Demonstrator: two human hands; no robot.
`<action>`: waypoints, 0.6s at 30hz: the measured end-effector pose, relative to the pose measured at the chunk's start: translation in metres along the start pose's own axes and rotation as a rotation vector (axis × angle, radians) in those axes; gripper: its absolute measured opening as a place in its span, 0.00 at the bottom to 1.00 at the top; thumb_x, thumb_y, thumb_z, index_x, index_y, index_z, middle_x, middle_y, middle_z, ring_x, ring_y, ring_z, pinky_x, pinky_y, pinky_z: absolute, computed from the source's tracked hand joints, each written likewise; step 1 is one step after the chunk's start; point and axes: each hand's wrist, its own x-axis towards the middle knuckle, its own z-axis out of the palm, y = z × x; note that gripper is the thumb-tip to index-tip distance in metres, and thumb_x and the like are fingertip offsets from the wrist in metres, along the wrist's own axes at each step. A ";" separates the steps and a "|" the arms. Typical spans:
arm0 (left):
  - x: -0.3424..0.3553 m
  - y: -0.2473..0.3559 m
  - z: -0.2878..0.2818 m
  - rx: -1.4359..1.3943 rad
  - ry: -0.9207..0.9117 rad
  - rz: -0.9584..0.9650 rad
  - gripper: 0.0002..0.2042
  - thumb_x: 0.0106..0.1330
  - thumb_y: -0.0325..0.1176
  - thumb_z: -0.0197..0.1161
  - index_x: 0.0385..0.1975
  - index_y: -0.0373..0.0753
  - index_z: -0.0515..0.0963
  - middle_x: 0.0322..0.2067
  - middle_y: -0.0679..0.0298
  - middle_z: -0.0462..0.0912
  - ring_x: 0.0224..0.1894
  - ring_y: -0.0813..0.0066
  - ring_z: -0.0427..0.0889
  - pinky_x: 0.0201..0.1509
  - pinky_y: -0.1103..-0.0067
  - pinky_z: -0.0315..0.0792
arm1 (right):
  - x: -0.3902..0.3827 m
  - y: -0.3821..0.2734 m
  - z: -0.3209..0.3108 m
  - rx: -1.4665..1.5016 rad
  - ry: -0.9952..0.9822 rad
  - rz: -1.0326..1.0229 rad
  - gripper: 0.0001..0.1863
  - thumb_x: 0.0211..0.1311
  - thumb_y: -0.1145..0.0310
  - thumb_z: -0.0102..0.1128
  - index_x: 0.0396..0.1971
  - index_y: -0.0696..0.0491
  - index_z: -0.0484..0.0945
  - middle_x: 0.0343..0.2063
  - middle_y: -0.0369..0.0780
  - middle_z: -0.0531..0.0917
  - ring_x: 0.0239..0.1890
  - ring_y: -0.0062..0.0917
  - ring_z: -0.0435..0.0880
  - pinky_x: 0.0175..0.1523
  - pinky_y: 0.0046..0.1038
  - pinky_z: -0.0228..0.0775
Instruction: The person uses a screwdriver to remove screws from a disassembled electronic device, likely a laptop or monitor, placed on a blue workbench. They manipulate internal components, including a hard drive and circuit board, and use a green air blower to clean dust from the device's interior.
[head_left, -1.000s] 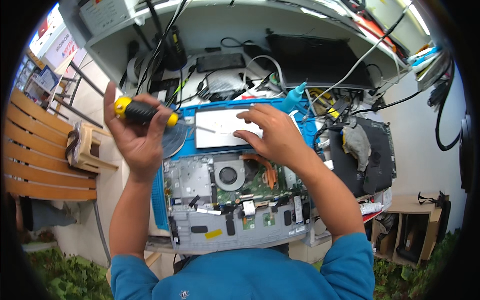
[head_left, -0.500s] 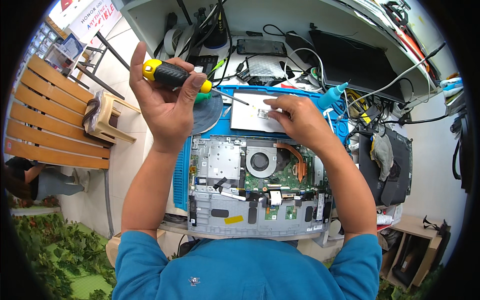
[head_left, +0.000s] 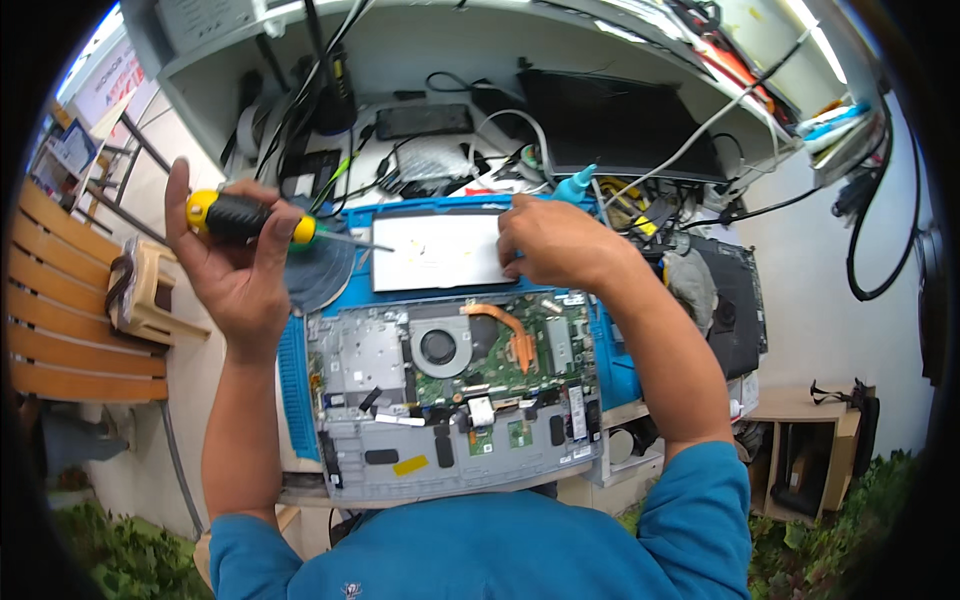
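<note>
My left hand (head_left: 240,275) is raised over the left side of the bench, its fingers round the yellow-and-black handle of a screwdriver (head_left: 245,217). The shaft points right, its tip over the white rectangular pad (head_left: 430,255). At the pad's right end is my right hand (head_left: 560,245), fingers bent and drawn together; whatever they hold is hidden. An opened laptop base (head_left: 450,400) lies nearer to me, its fan (head_left: 438,347), copper heat pipe (head_left: 518,340) and green circuit board exposed.
A blue mat (head_left: 295,390) lies under the laptop base. A teal bottle (head_left: 575,184) stands beyond my right hand. Phones, cables and a dark screen (head_left: 620,125) crowd the back beneath a shelf. Another dark laptop part (head_left: 735,310) is at the right. A wooden bench (head_left: 75,300) stands left.
The view has swung right, so the bench appears farther left. My right hand has shifted right along the pad; the small metallic piece at its fingertips no longer shows. My left hand keeps the screwdriver.
</note>
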 end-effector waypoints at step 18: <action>0.016 0.026 -0.005 -0.026 -0.051 0.127 0.43 0.72 0.26 0.77 0.82 0.44 0.55 0.47 0.59 0.86 0.46 0.76 0.87 0.50 0.81 0.86 | -0.006 -0.053 0.014 0.541 0.443 -0.277 0.06 0.55 0.74 0.73 0.27 0.59 0.83 0.26 0.36 0.83 0.28 0.20 0.76 0.34 0.26 0.69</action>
